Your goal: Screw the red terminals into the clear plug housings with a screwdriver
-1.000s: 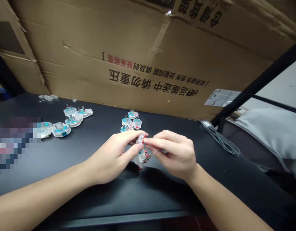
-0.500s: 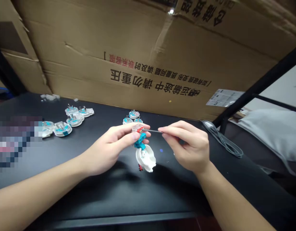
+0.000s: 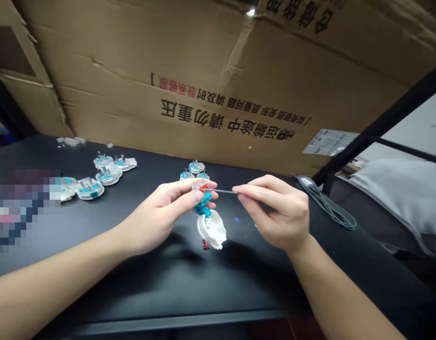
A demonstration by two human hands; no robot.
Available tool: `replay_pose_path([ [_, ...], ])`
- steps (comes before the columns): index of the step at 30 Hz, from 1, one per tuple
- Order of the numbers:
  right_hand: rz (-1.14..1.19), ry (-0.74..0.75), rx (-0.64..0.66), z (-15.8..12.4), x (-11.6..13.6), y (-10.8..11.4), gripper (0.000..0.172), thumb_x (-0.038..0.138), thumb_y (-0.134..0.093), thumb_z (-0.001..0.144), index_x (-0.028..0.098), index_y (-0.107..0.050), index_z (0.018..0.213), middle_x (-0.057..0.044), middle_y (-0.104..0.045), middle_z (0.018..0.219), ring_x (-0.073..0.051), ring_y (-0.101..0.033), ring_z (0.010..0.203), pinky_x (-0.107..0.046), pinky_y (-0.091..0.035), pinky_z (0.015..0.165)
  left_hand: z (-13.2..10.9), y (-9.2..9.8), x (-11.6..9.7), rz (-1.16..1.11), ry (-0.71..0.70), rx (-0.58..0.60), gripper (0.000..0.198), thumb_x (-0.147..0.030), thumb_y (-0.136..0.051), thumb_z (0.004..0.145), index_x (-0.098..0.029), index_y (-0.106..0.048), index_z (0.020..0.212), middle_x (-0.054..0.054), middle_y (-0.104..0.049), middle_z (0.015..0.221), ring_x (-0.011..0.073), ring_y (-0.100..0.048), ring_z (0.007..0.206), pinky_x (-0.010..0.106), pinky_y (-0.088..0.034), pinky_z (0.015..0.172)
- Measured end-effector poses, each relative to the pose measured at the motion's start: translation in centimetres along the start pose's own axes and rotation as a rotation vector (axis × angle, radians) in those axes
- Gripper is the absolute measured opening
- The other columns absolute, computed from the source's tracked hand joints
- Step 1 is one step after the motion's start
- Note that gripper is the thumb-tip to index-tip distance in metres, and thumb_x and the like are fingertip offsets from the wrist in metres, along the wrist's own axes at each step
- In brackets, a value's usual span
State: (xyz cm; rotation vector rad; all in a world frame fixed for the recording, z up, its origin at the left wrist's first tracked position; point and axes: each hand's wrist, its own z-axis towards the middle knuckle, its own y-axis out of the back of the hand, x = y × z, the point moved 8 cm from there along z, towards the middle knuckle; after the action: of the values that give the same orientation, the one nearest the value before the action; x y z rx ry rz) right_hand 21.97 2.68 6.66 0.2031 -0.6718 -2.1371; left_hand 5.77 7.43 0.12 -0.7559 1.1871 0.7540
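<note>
Clear plug piece (image 3: pixel 197 184) is located in my left hand (image 3: pixel 164 210), above the table, gripped between thumb and fingers. My hands are apart; my right hand (image 3: pixel 278 210) pinches a thin metal rod (image 3: pixel 221 191), whose tip meets a red insert (image 3: pixel 204 187) at the plug piece. Directly below sit a teal insert (image 3: pixel 203 204) and a white shell (image 3: pixel 214 230), with a small red and black part (image 3: pixel 205 244) at the shell's lower edge; I cannot tell whether the shell touches the table. Work surface: black table (image 3: pixel 189 297), dark and smooth, with shadows beneath my hands. Rear boundary: upright cardboard sheet (image 3: pixel 115 56) bearing inverted black and red lettering, with a white label (image 3: pixel 329 142) at lower right. A black frame bar (image 3: pixel 391 120) slopes along its right side; beyond are a pale wall (image 3: pixel 419 118) and grey cloth (image 3: pixel 402 193). A coiled grey cable (image 3: pixel 324 203) lies near the right edge. Left group: clear and teal plugs (image 3: pixel 89 190), pins up, with clear scraps (image 3: pixel 71 141) behind. Rear group: similar plugs (image 3: pixel 197 166), partly obstructed by my left hand. A pixelated patch (image 3: pixel 20 208) obscures the far left.
</note>
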Motion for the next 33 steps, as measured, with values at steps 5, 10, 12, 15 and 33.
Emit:
replay_pose_path([
  [5,-0.006,0.002,0.0,0.0,0.0,0.0,0.015,0.005,-0.067,0.084,0.014,-0.077,0.092,-0.008,-0.071,0.08,-0.014,-0.063,0.068,-0.026,-0.053,0.061,-0.1,0.1,0.1,-0.013,0.004,-0.005,0.035,-0.04,-0.062,0.096,-0.02,-0.07,0.123,0.009,-0.071,0.127,0.0271,-0.066,0.117,0.039,-0.049,0.102],
  [10,-0.068,0.037,-0.016,-0.2,0.1,0.2,0.016,0.006,-0.069,0.083,0.015,-0.078,0.093,-0.007,-0.069,0.08,-0.014,-0.061,0.069,-0.028,-0.051,0.06,0.0,0.2,0.3,-0.009,0.011,-0.014,0.035,-0.041,-0.063,0.095,-0.019,-0.071,0.121,0.01,-0.072,0.126,0.0272,-0.067,0.116,0.04,-0.049,0.103],
  [12,-0.09,0.052,-0.02,-0.2,0.2,0.2,0.017,0.006,-0.07,0.083,0.016,-0.077,0.093,-0.007,-0.068,0.08,-0.014,-0.059,0.069,-0.028,-0.05,0.061,0.1,0.2,0.4,-0.01,0.014,-0.02,0.035,-0.041,-0.063,0.095,-0.018,-0.071,0.12,0.01,-0.072,0.126,0.0273,-0.067,0.116,0.04,-0.049,0.102],
  [15,-0.112,0.071,-0.023,-0.2,0.3,0.3,0.019,0.005,-0.071,0.082,0.018,-0.077,0.094,-0.006,-0.068,0.08,-0.015,-0.058,0.069,-0.03,-0.049,0.061,0.2,0.2,0.3,0.02,0.013,-0.021,0.036,-0.042,-0.063,0.095,-0.018,-0.069,0.121,0.009,-0.071,0.126,0.0265,-0.066,0.116,0.037,-0.05,0.102],
  [33,0.145,-0.073,0.144,-0.1,-1.4,0.4,0.018,0.011,-0.071,0.084,0.022,-0.066,0.098,-0.002,-0.071,0.087,-0.014,-0.065,0.071,-0.026,-0.053,0.059,-0.5,1.0,-3.9,0.609,-0.319,-0.156,0.022,-0.035,-0.075,0.084,-0.022,-0.074,0.101,0.002,-0.074,0.101,0.0184,-0.067,0.09,0.026,-0.053,0.083],
])
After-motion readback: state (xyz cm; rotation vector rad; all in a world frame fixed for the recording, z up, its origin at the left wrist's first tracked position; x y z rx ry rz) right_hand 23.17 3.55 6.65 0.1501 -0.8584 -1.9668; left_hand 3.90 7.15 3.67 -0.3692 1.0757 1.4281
